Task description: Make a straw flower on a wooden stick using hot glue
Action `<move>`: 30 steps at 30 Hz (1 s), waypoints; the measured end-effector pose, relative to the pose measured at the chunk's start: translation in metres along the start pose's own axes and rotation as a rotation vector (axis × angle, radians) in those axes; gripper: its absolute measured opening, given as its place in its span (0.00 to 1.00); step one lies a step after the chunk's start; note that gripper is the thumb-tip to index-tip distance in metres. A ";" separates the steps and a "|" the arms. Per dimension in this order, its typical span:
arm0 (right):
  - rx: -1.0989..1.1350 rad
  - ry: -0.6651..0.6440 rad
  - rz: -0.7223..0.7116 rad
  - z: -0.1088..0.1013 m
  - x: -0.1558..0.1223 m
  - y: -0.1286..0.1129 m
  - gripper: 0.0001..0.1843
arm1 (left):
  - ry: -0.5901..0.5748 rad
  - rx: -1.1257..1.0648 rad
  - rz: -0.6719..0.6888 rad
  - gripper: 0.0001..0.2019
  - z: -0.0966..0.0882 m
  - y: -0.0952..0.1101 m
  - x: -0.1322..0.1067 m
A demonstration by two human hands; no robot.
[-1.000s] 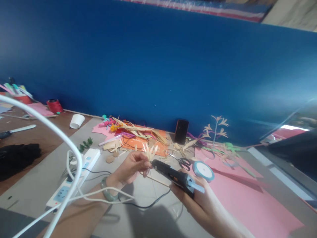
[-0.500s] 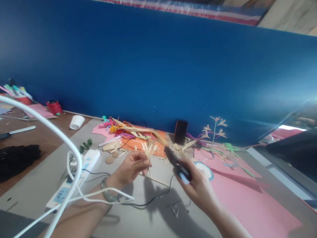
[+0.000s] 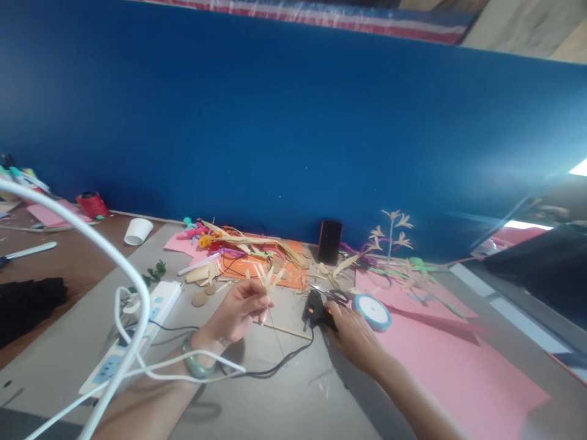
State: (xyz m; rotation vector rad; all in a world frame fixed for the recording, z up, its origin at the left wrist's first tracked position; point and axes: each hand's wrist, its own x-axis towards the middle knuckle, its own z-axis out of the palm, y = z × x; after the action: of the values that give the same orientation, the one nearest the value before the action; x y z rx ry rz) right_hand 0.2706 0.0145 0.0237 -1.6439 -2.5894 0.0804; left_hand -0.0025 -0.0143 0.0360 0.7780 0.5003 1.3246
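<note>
My left hand (image 3: pixel 238 311) is closed in a pinch on a small straw flower (image 3: pixel 268 278) with thin pale petals, held above the grey mat (image 3: pixel 275 385). My right hand (image 3: pixel 351 333) reaches forward with its fingers wrapped round a black glue gun (image 3: pixel 315 307), which sits low at the mat beside black scissors (image 3: pixel 337 296). The gun's black cord (image 3: pixel 275 366) trails across the mat toward my left wrist. A thin wooden stick (image 3: pixel 287 330) lies between my hands.
A white power strip (image 3: pixel 137 327) with white cables lies at the left. A blue ribbon roll (image 3: pixel 372 310) rests on pink paper (image 3: pixel 449 366). Orange paper (image 3: pixel 257 266) with straw scraps, a dark phone (image 3: pixel 330 241) and a paper plant (image 3: pixel 389 235) stand by the blue wall. A white cup (image 3: pixel 137 231) is far left.
My right hand has swung the glue gun away from the flower and lowered it forward to the mat near the scissors. My left hand has kept hold of the flower.
</note>
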 end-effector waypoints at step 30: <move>1.039 0.204 -0.171 -0.095 0.019 -0.120 0.10 | -0.038 0.078 0.038 0.13 -0.003 -0.005 -0.003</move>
State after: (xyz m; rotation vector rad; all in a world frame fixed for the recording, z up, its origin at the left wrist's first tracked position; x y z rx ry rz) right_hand 0.1630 -0.0193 0.1293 -0.9598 -1.9199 0.9830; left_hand -0.0023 -0.0165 0.0302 0.8790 0.5116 1.3293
